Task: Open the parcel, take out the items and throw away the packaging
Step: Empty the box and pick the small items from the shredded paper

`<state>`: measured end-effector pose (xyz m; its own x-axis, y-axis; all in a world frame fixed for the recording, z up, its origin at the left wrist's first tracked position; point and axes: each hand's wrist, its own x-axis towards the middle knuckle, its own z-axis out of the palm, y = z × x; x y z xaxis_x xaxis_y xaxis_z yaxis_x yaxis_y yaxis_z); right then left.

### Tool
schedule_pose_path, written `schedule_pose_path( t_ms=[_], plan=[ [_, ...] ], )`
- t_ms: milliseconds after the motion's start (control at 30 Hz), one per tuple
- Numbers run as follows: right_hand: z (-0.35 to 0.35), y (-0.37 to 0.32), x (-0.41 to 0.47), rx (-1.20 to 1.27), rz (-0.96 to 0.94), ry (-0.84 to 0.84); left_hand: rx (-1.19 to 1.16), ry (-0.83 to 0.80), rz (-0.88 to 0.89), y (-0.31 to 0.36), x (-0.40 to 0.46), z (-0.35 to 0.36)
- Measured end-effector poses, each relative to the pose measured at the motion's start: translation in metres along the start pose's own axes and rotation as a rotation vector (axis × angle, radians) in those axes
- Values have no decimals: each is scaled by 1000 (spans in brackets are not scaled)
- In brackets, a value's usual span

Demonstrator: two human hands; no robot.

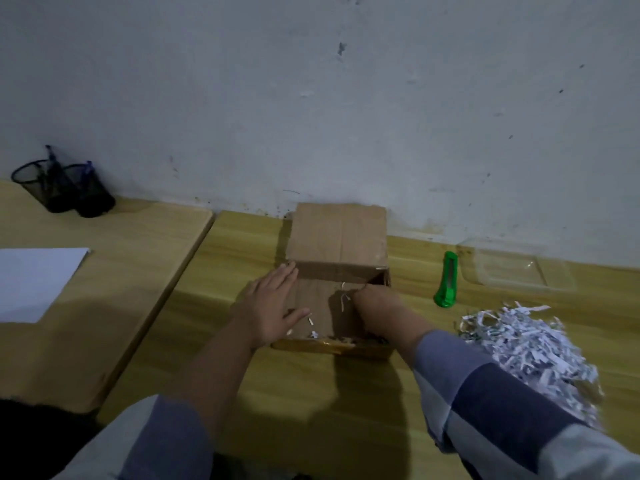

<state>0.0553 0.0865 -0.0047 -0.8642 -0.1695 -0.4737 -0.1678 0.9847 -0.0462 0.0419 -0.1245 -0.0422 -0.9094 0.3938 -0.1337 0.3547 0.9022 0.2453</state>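
A brown cardboard parcel [337, 237] stands open on the wooden table [311, 393], its far flap upright against the wall. My left hand [273, 306] lies flat with straight fingers on the left flap, pressing it down. My right hand [372, 306] reaches down into the box; its fingers are hidden inside, only wrist and back of the hand show. A few white paper shreds cling to the flap and the box's near edge. A pile of shredded white paper [526, 344] lies on the table right of the box.
A green box cutter [447, 280] lies right of the box, with a clear plastic tray [519, 268] beyond it by the wall. On a second table at left sit a white sheet [34, 282] and two black mesh pen holders [65, 188].
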Motion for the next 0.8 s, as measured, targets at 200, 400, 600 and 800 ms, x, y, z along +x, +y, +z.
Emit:
schedule_pose_path(
  t_ms=[200, 400, 600, 800],
  plan=[
    [12, -5, 20, 162, 93, 187, -3, 51, 11, -1, -8, 9],
    [27, -14, 20, 175, 52, 91, -216, 32, -90, 0, -12, 12],
    [20, -16, 10, 270, 49, 30, -315, 35, -133, 5, -15, 8],
    [17, -23, 7, 218, 145, -46, -330, 40, -169, 10, -16, 4]
  ],
)
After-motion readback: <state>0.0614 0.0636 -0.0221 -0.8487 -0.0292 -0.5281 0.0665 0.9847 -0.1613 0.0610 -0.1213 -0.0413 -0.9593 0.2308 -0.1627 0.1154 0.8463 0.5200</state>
